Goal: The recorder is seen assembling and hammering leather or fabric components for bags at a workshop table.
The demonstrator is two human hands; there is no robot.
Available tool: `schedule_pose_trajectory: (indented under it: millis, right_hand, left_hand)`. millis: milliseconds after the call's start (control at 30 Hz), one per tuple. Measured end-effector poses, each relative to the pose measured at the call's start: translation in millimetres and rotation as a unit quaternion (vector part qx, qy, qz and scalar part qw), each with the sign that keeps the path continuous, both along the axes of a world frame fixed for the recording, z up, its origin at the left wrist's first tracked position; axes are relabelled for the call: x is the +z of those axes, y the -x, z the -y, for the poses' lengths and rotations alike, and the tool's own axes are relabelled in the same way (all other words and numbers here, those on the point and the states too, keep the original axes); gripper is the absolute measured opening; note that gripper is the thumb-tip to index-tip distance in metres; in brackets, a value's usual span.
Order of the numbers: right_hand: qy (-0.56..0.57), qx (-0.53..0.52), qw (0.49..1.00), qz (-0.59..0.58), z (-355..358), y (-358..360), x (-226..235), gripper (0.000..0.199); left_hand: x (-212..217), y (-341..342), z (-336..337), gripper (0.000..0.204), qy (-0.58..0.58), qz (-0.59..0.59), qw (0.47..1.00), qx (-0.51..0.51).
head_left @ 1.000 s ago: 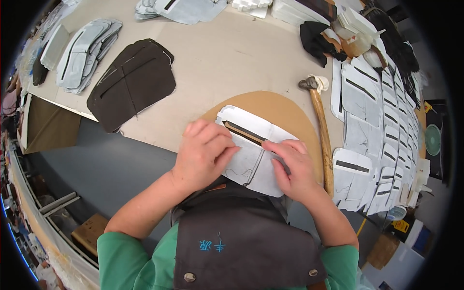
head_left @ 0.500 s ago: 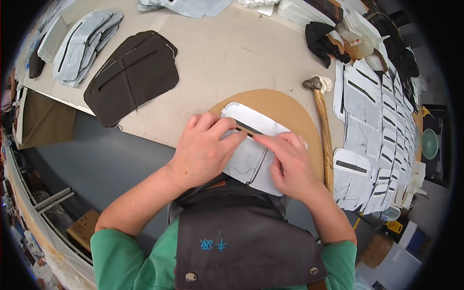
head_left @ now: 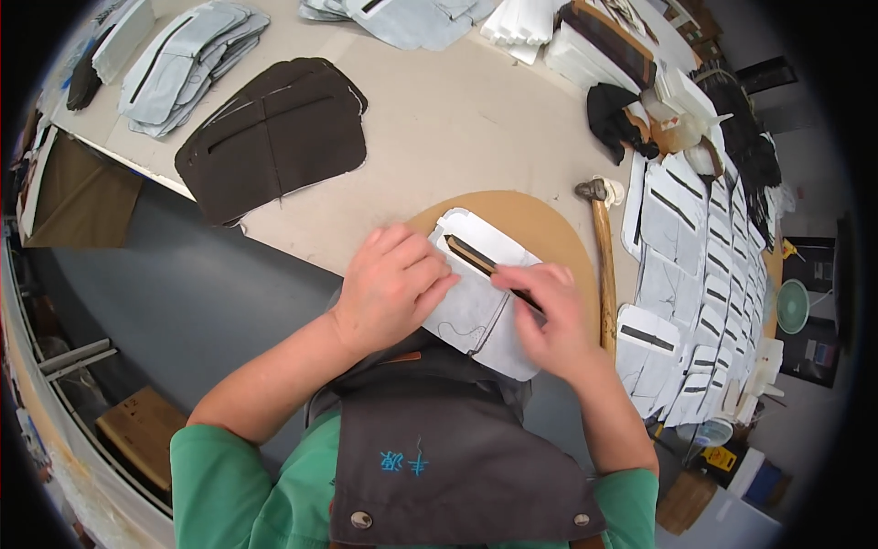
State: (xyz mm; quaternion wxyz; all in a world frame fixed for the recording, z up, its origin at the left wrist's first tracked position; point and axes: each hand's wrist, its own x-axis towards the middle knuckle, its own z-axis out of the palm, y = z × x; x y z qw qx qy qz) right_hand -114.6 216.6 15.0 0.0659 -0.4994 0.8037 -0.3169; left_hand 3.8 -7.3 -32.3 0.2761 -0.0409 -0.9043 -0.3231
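Note:
In front of me a white and light grey panel point(head_left: 471, 306) with rounded corners lies on a brown board, its near part over my lap. A loose dark thread and a dark seam line show on it. Along its upper part runs a narrow black-and-tan strip point(head_left: 472, 256), slanting down to the right. My right hand point(head_left: 551, 311) is closed on this strip; a dark end sticks out below the fingers. At the panel's left edge is my left hand point(head_left: 391, 285), fingers curled together, fingertips near the panel; what they hold, if anything, is hidden.
A wooden-handled hammer point(head_left: 604, 265) lies right of the brown board point(head_left: 558, 229). Dark brown fabric panels point(head_left: 274, 137) lie to the left, with a grey panel stack point(head_left: 183, 64) behind. Overlapping white panels with black strips point(head_left: 681, 274) cover the right side. The table's edge point(head_left: 165, 188) runs diagonally at left.
Both hands were together at the strip. Now the left hand has drawn back to the left, and the right hand has moved slightly down, baring more of the strip. The view has shifted.

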Motion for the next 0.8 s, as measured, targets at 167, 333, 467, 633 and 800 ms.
schedule_pose_trajectory:
  millis: [167, 333, 467, 633, 800]
  right_hand:
    - [0.001, -0.072, 0.995, 0.063, 28.9, 30.1, 15.0, 0.03]
    - [-0.13, -0.099, 0.978, 0.128, 62.3, 43.9, 20.5, 0.028]
    - [-0.159, -0.045, 0.956, 0.241, 66.1, 57.4, 13.9, 0.022]
    - [0.013, -0.059, 0.931, 0.36, 53.8, 50.5, 63.8, 0.018]
    - [0.264, -0.251, 0.815, 0.451, 20.3, 48.3, 41.7, 0.029]
  left_hand:
    - [3.1, -28.7, -12.5, 0.021, -0.045, 0.006, 0.998, -0.037]
    - [-0.6, -23.9, -22.2, 0.019, -0.03, -0.004, 0.999, -0.009]
    - [-2.9, -22.1, -22.6, 0.02, -0.05, -0.014, 0.999, -0.012]
    - [42.0, -44.4, -8.9, 0.021, -0.08, -0.111, 0.99, -0.036]
    - [62.6, -26.4, 6.0, 0.024, -0.04, -0.086, 0.995, -0.003]
